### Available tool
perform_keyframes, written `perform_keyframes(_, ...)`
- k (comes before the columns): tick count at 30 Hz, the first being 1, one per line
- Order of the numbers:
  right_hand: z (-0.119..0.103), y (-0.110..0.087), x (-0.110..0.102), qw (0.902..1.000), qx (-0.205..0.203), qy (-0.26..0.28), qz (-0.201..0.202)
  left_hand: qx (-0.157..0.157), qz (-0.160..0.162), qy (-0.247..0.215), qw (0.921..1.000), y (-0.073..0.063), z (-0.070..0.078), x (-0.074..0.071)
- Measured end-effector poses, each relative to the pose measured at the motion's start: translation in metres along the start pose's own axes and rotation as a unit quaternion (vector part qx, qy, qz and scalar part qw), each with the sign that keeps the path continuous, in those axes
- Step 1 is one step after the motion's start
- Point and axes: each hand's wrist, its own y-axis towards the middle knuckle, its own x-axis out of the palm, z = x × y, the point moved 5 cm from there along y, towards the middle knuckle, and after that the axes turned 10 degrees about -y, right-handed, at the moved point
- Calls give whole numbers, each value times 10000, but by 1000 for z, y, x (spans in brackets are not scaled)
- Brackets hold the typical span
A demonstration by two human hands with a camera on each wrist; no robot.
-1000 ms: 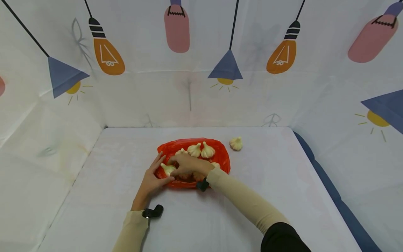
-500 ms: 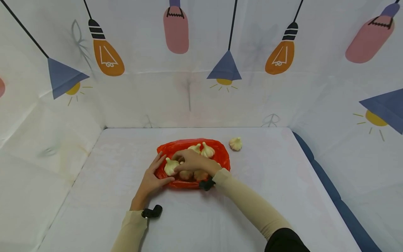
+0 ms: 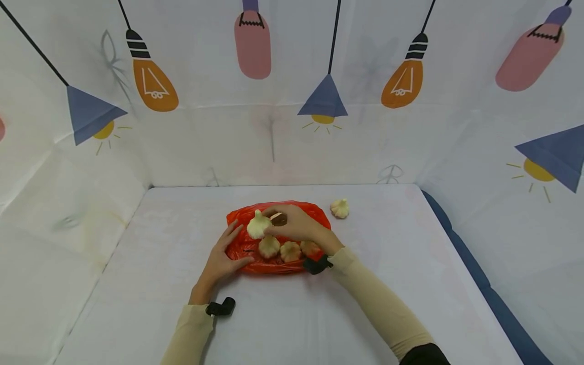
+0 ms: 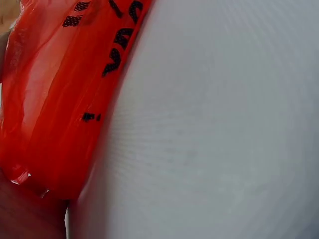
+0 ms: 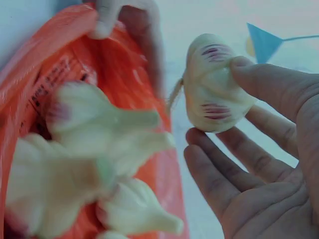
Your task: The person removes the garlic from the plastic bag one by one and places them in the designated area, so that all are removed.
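A red plastic bag (image 3: 242,211) with black lettering lies open on the white table, several garlic bulbs (image 3: 269,247) inside it. My right hand (image 3: 294,223) pinches one garlic bulb (image 3: 258,225) between thumb and fingers, above the bag's left part. In the right wrist view this held bulb (image 5: 212,84) shows purple streaks, and the other fingers spread below it. At the bag's left end my left hand (image 3: 221,261) holds the rim, thumb and fingers spread along it. The right wrist view shows one of its fingertips hooked over the rim.
A single garlic bulb (image 3: 339,208) lies on the table (image 3: 388,253) to the right of the bag. Behind the table hangs a white cloth (image 3: 205,142) printed with lamps. A dark blue edge (image 3: 461,248) runs along the table's right side.
My right hand has lifted the garlic bulb from the bag's left end and moved it up and slightly right. More bulbs in the bag are now visible. My left hand stays put.
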Motion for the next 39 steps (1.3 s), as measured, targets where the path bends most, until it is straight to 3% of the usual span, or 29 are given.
perform_keyframes(8, 18, -22, -32, 9963, 299, 260, 757, -169, -21, -83, 9998, -2, -7, -1)
perform_keyframes(18, 44, -48, -48, 9851, 587, 563, 1518, -326, -53, 77, 9994, -2, -10, -3)
perform_keyframes(27, 59, -61, -68, 9673, 378, 903, 2340, -487, -69, 87, 9988, -4, -11, -3)
perform_keyframes(39, 82, -79, -85, 9467, 539, 876, 3051, -519, -162, 119, 9985, -2, -12, 0)
